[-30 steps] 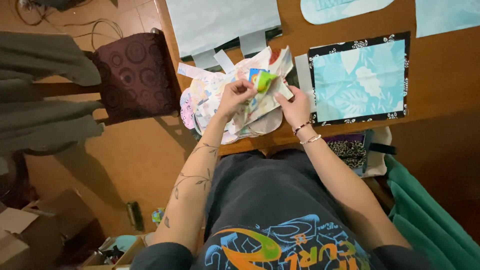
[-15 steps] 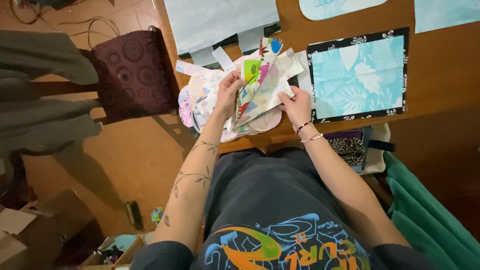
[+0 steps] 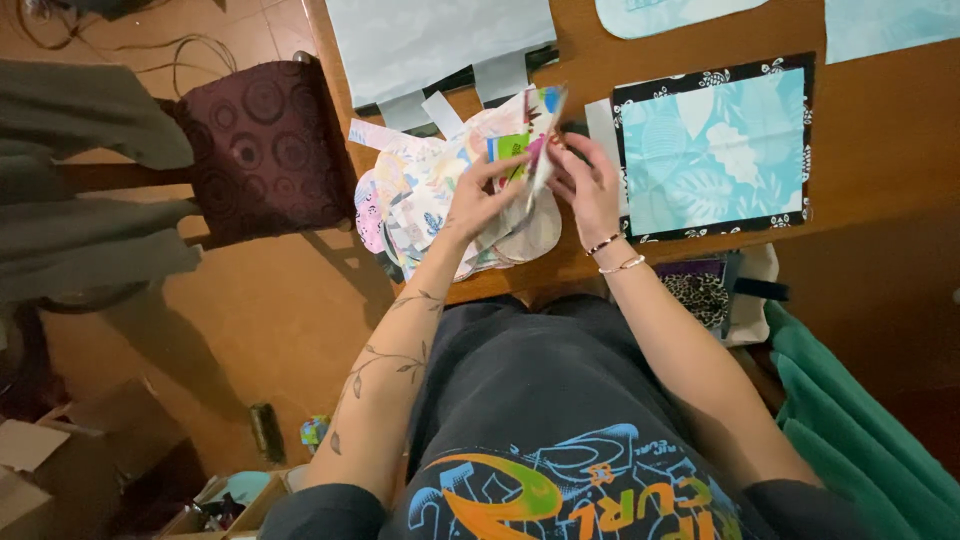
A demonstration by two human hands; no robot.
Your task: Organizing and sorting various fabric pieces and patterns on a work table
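Observation:
A heap of colourful printed fabric pieces lies at the near edge of the wooden table. My left hand and my right hand meet above the heap. Together they hold up a thin multicoloured fabric piece, standing almost on edge. The left fingers pinch its lower part beside a green patch. The right fingers grip its right side. Two bracelets sit on my right wrist.
A pale blue leaf-print panel with a black border lies right of my hands. Light blue fabric pieces lie further back. A dark red patterned chair stands left of the table. Cardboard boxes sit on the floor. Green cloth lies to my right.
Both hands have lifted the multicoloured piece off the heap and turned it nearly upright. The hands have shifted slightly away from me.

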